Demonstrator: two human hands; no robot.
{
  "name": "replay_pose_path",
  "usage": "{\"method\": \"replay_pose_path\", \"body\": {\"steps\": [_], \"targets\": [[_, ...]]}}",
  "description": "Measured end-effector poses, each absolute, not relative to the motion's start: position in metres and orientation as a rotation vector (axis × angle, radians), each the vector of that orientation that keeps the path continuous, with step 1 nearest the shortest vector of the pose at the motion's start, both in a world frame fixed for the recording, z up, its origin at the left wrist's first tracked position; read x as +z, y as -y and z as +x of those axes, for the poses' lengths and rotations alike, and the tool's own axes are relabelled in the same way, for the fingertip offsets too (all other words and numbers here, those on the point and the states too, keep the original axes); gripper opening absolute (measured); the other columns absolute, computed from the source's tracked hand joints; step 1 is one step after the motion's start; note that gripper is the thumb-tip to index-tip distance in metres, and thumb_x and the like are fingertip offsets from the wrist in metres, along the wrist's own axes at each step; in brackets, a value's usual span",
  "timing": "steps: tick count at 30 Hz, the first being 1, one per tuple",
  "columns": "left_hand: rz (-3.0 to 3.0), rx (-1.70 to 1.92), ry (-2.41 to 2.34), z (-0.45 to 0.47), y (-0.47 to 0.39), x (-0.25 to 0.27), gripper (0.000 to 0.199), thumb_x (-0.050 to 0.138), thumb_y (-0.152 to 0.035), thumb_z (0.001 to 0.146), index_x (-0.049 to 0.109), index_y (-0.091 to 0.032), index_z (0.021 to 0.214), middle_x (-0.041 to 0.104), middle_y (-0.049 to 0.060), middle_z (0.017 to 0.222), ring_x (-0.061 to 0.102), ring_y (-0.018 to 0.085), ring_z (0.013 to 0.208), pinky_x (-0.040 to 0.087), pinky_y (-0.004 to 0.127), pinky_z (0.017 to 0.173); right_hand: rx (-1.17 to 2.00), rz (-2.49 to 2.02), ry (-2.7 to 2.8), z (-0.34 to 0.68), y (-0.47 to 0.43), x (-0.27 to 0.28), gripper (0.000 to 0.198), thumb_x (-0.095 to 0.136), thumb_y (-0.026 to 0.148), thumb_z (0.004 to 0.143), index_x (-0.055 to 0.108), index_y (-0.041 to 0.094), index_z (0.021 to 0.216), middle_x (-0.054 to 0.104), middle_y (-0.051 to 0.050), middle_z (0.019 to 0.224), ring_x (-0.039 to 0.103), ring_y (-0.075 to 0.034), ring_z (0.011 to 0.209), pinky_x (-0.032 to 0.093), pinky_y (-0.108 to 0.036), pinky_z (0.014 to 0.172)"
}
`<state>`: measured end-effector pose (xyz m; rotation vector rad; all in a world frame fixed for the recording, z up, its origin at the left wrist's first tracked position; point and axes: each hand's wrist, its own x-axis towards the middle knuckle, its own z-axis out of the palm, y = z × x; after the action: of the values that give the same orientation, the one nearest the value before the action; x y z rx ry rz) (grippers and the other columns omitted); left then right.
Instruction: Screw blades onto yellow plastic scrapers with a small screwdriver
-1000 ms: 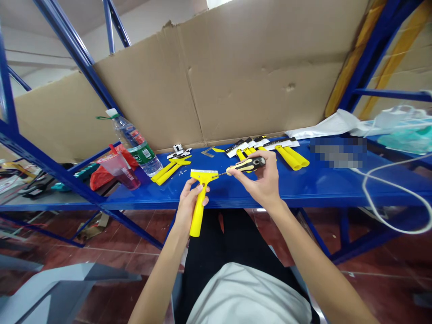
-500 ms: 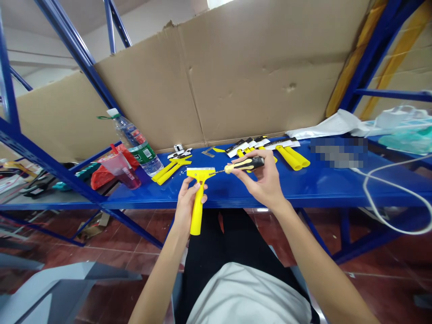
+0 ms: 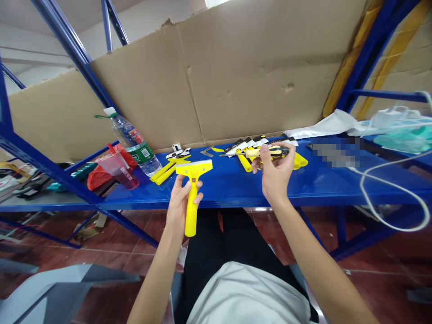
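Note:
A yellow scraper [image 3: 191, 204] with a wide T-shaped head is upright in my left hand [image 3: 178, 200], whose fingers wrap round its neck. The head faces up, with a thin metallic edge along its top. My right hand [image 3: 277, 177] grips a screwdriver [image 3: 266, 152] with a cream and black handle, its shaft pointing left. The screwdriver is apart from the scraper. Behind my right hand lie several scrapers with yellow handles [image 3: 243, 162] and black-and-white heads, partly hidden. Two more yellow handles [image 3: 165, 173] rest left of the held scraper.
A water bottle [image 3: 138, 146] and a pink cup [image 3: 122, 170] stand at the left of the blue table [image 3: 229, 189]. A small metal piece [image 3: 206, 151] lies near the cardboard wall [image 3: 243, 81]. On the right are a white cable [image 3: 366, 189] and plastic bags [image 3: 401, 135].
My right hand has moved right and up, drawing the screwdriver tip away from the scraper's head. My left hand has shifted slightly left with the scraper, whose head now faces me more.

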<state>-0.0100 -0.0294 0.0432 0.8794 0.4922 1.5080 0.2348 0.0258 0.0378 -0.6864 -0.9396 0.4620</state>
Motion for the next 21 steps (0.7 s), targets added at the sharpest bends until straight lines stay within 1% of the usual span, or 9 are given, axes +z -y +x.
{"method": "replay_pose_path", "body": {"steps": [2,4,9,12,15,17,18,19,21], "targets": [[0.883,1.535,-0.449,-0.015,0.032,0.047,0.04,0.087,-0.017,0.084,0.066,-0.03,0.115,0.067,0.003,0.117,0.067,0.012,0.089,0.045,0.015,0.053,0.498,-0.674,0.918,0.238,-0.032,0.035,0.053,0.078,0.064,0.096,0.041,0.033,0.118,0.073,-0.004,0.098,0.083,-0.031,0.085,0.067,-0.043,0.062],[0.894,1.556,-0.421,-0.02,0.034,0.051,0.04,0.087,-0.016,0.084,0.066,-0.031,0.115,0.067,0.003,0.117,0.067,0.012,0.089,0.045,0.015,0.053,0.527,-0.666,0.908,0.239,-0.035,0.034,0.056,0.081,0.063,0.093,0.041,0.033,0.118,0.075,-0.005,0.101,0.084,-0.031,0.089,0.068,-0.043,0.065],[0.962,1.586,-0.438,-0.026,0.032,0.053,0.039,0.088,-0.018,0.084,0.065,-0.03,0.114,0.067,0.002,0.114,0.068,0.013,0.089,0.044,0.015,0.053,0.565,-0.653,0.898,0.234,-0.032,0.032,0.056,0.088,0.056,0.089,0.044,0.031,0.114,0.078,-0.004,0.1,0.084,-0.028,0.083,0.068,-0.038,0.063],[0.976,1.6,-0.486,-0.027,0.028,0.051,0.041,0.09,-0.019,0.083,0.063,-0.029,0.113,0.068,0.002,0.113,0.07,0.014,0.091,0.045,0.017,0.054,0.579,-0.634,0.921,0.23,-0.031,0.03,0.054,0.09,0.054,0.088,0.046,0.029,0.107,0.078,-0.006,0.112,0.084,-0.026,0.082,0.07,-0.039,0.065],[0.995,1.607,-0.535,-0.028,0.024,0.048,0.041,0.091,-0.02,0.084,0.063,-0.028,0.113,0.069,0.003,0.113,0.073,0.017,0.094,0.048,0.02,0.056,0.623,-0.598,0.945,0.229,-0.03,0.031,0.053,0.092,0.053,0.086,0.048,0.027,0.098,0.078,-0.008,0.122,0.085,-0.026,0.092,0.072,-0.044,0.081],[1.021,1.608,-0.56,-0.03,0.022,0.048,0.041,0.091,-0.021,0.085,0.063,-0.027,0.114,0.07,0.004,0.114,0.074,0.019,0.098,0.049,0.021,0.058,0.711,-0.583,0.965,0.227,-0.027,0.032,0.051,0.093,0.053,0.085,0.051,0.027,0.099,0.08,-0.006,0.118,0.084,-0.024,0.096,0.07,-0.044,0.091],[1.034,1.616,-0.571,-0.032,0.022,0.049,0.041,0.091,-0.022,0.085,0.063,-0.027,0.115,0.07,0.004,0.114,0.075,0.02,0.101,0.05,0.021,0.059,0.784,-0.584,0.983,0.227,-0.026,0.032,0.051,0.092,0.054,0.086,0.053,0.027,0.104,0.08,-0.004,0.112,0.083,-0.022,0.092,0.069,-0.042,0.09],[1.045,1.63,-0.582,-0.035,0.022,0.05,0.04,0.09,-0.022,0.086,0.064,-0.026,0.115,0.071,0.005,0.114,0.076,0.022,0.103,0.052,0.021,0.06,0.87,-0.591,1.007,0.226,-0.025,0.032,0.052,0.091,0.056,0.086,0.055,0.027,0.109,0.08,-0.002,0.106,0.081,-0.019,0.084,0.069,-0.039,0.084],[1.073,1.675,-0.599,-0.042,0.022,0.054,0.039,0.09,-0.023,0.086,0.065,-0.026,0.116,0.071,0.005,0.117,0.077,0.023,0.106,0.054,0.021,0.062,1.023,-0.631,1.059,0.223,-0.025,0.03,0.054,0.089,0.059,0.086,0.059,0.026,0.116,0.073,0.002,0.089,0.068,-0.013,0.062,0.063,-0.031,0.063]]}}
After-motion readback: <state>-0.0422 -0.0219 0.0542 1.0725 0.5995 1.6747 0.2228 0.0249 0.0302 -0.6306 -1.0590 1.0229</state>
